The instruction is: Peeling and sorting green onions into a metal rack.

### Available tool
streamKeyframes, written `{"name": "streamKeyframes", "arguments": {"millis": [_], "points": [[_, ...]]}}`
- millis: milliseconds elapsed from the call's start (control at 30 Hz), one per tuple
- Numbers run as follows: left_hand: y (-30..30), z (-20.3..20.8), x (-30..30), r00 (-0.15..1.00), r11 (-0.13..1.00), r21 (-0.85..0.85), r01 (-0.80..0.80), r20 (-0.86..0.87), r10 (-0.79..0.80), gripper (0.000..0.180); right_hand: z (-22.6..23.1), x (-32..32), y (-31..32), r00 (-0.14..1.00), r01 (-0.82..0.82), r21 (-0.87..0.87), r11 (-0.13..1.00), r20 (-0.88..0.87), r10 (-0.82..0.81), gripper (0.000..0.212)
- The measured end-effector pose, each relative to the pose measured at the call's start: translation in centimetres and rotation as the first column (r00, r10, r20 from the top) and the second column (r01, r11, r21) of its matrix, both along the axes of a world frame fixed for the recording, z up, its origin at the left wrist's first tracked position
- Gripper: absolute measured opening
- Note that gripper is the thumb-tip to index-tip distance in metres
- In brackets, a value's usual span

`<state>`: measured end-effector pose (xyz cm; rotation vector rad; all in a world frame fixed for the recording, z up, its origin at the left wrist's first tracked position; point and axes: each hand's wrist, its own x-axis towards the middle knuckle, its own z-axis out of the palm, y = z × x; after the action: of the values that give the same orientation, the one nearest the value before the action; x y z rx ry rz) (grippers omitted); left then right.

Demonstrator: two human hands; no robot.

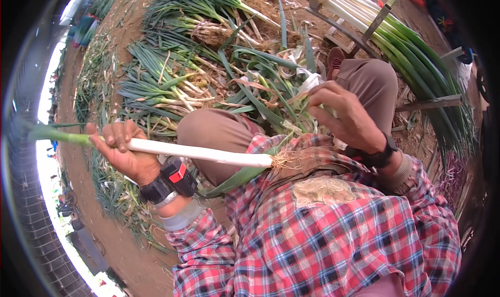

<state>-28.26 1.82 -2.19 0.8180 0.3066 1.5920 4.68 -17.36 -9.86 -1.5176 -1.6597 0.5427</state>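
Observation:
My left hand (125,147) is wrapped round a long green onion (200,152) at the top of its white shaft. The onion lies level across my lap, its green leaves to the left and its stringy roots (281,160) to the right. My right hand (346,114) is raised beyond the root end, fingers curled and apart from the onion. A thin whitish strip of onion skin (311,82) shows at its fingertips. A loose green leaf (242,182) hangs below the shaft, over my shirt.
Piles of untrimmed green onions (161,83) with soil on their roots lie ahead on the dirt floor. Stripped leaves (265,96) are heaped between my knees. At the far right a wooden rack (429,103) bears cleaned onions (401,52). Wire mesh (34,203) runs along the left.

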Motion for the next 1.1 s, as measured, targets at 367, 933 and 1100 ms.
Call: {"name": "streamKeyframes", "arguments": {"millis": [367, 933, 1100], "points": [[-4.7, 4.1, -0.4, 0.975, 0.978, 0.139, -0.154, -0.138, 0.173, 0.033, -1.9, -9.4, 4.3, 0.952, -0.286, -0.048, 0.957, -0.130, 0.278, 0.017], [-7.9, 4.7, 4.2, 0.886, 0.909, 0.201, -0.366, -0.225, 0.406, 0.025, -2.5, -10.6, 5.9, 0.963, -0.223, 0.219, 0.950, 0.204, 0.179, 0.016], [-7.8, 4.6, 4.5, 0.887, 0.911, 0.245, -0.331, -0.249, 0.389, 0.027, -2.9, -11.0, 6.1, 0.960, -0.220, 0.194, 0.956, 0.215, 0.177, 0.019]]}}
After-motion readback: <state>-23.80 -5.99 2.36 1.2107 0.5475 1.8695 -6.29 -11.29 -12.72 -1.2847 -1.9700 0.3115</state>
